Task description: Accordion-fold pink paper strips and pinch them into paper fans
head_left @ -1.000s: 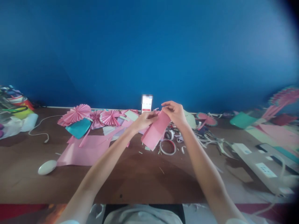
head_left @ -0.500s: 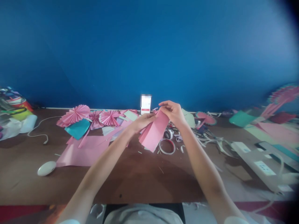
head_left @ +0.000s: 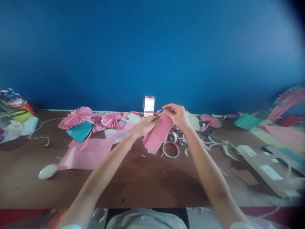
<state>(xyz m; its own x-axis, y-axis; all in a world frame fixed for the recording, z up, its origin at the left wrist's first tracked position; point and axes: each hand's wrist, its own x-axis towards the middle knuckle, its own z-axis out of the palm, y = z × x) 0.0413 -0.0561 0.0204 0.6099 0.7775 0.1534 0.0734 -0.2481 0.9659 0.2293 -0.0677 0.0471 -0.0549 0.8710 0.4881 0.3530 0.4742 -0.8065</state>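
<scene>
A folded piece of pink paper (head_left: 159, 135) is held up over the table, its lower end hanging tilted toward the left. My left hand (head_left: 148, 124) grips its upper left edge, thumb on top. At the paper's top right corner, my right hand (head_left: 175, 115) pinches it between thumb and fingers. The layers fan slightly apart on the lower left. Just below and right of the paper lies a roll of tape (head_left: 171, 149) on the brown table (head_left: 143, 184).
Pleated pink rosettes (head_left: 81, 117), a teal paper piece (head_left: 79, 131) and a pink sheet (head_left: 88, 156) lie left, near a white mouse (head_left: 48, 171). A lit phone (head_left: 149, 106) stands at the wall. Paper scraps (head_left: 214, 140) and a power strip (head_left: 269, 170) are right.
The lower end of the pink paper has tipped slightly up, and its face looks darker. Both hands keep their hold, almost in the same place.
</scene>
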